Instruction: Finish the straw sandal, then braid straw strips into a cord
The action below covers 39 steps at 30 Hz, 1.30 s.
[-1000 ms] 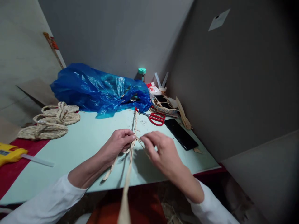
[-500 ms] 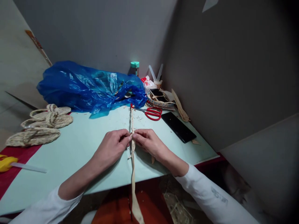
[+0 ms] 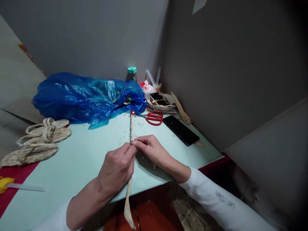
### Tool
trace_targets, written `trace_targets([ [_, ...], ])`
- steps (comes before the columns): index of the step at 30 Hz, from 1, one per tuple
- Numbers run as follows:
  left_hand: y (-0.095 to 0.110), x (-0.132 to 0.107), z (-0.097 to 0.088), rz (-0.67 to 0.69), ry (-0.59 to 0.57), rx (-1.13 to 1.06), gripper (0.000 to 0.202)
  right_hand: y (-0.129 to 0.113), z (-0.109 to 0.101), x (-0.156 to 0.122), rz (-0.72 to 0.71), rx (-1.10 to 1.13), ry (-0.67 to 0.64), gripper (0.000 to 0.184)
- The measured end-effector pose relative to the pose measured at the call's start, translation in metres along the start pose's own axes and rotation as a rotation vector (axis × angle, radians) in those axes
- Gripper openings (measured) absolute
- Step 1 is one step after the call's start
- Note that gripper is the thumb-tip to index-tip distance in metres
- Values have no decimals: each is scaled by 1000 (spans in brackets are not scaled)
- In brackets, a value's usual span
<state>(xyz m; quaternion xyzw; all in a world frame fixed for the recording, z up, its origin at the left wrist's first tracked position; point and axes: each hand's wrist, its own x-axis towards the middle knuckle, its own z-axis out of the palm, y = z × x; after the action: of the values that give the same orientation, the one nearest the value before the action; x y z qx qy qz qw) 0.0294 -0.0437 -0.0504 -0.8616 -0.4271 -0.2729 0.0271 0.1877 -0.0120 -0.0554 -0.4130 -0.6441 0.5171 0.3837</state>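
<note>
A thin braided straw cord (image 3: 131, 127) runs across the pale green table (image 3: 79, 154) from a red clip near the blue bag toward me. Both hands meet at its near end. My left hand (image 3: 117, 168) is closed, pinching the loose straw strips (image 3: 128, 205) that hang over the table's front edge. My right hand (image 3: 149, 150) is closed too, its fingertips pinching the cord just where the braid ends, touching the left hand's fingers.
A crumpled blue plastic bag (image 3: 84, 98) lies at the back. Red scissors (image 3: 152, 117) and a black phone (image 3: 181, 130) lie right of the cord. Woven straw sandals (image 3: 36, 141) sit at the left, a yellow tool (image 3: 6, 184) at the far left. Clutter (image 3: 156, 96) fills the corner.
My right hand came in from the right to meet the left at the braid's end. My left hand has rolled over the strips and drawn them together. The view shifted slightly right.
</note>
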Motion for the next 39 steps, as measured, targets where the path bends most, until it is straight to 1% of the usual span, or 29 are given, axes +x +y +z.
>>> trace_targets([
  [1, 1, -1, -1, 29, -6, -38, 31, 0, 0, 1, 11, 45, -9, 30],
  [2, 1, 0, -4, 19, -13, -105, 30, 0, 1, 2, 26, 101, -15, 28],
  [3, 0, 2, -7, -35, -8, -185, 29, 0, 1, 2, 47, 161, -24, 26],
  [4, -1, 5, -11, -132, 4, -272, 29, -1, 1, 3, 71, 218, -34, 24],
  [6, -7, 13, -18, -427, 68, -417, 31, -2, 1, 2, 111, 315, -58, 22],
  [7, -11, 17, -19, -556, 74, -512, 25, -4, 1, 2, 122, 354, -76, 22],
  [8, -15, 21, -18, -649, 45, -673, 17, -5, 0, 1, 126, 381, -100, 22],
  [10, -20, 26, -13, -742, -102, -1054, 18, -7, -1, 0, 111, 409, -143, 24],
  [12, -23, 29, -6, -752, -248, -1328, 17, -9, -3, -2, 83, 396, -179, 26],
  [14, -23, 30, -1, -744, -334, -1463, 16, -9, -4, -3, 62, 362, -193, 25],
  [16, -22, 29, 1, -748, -365, -1481, 19, -8, -5, -4, 43, 325, -189, 23],
  [18, -22, 28, 1, -752, -382, -1413, 22, -6, -5, -4, 5, 273, -185, 22],
  [22, -22, 25, 1, -738, -352, -1263, 21, -3, -7, -2, -113, 63, -204, 25],
  [27, -22, 23, 1, -756, -304, -1213, 23, -2, -10, -2, -125, -72, -192, 27],
  [29, -21, 22, 1, -805, -281, -1193, 22, -3, -10, -5, -141, -186, -131, 26],
  [32, -20, 20, 1, -873, -213, -1092, 25, -7, -9, -11, -142, -460, -4, 25],
  [36, -17, 18, 3, -866, -174, -989, 27, -11, -3, -19, -166, -795, 119, 21],
  [39, -15, 18, 4, -877, -162, -1016, 24, -14, 5, -23, -246, -1039, 182, 16],
])
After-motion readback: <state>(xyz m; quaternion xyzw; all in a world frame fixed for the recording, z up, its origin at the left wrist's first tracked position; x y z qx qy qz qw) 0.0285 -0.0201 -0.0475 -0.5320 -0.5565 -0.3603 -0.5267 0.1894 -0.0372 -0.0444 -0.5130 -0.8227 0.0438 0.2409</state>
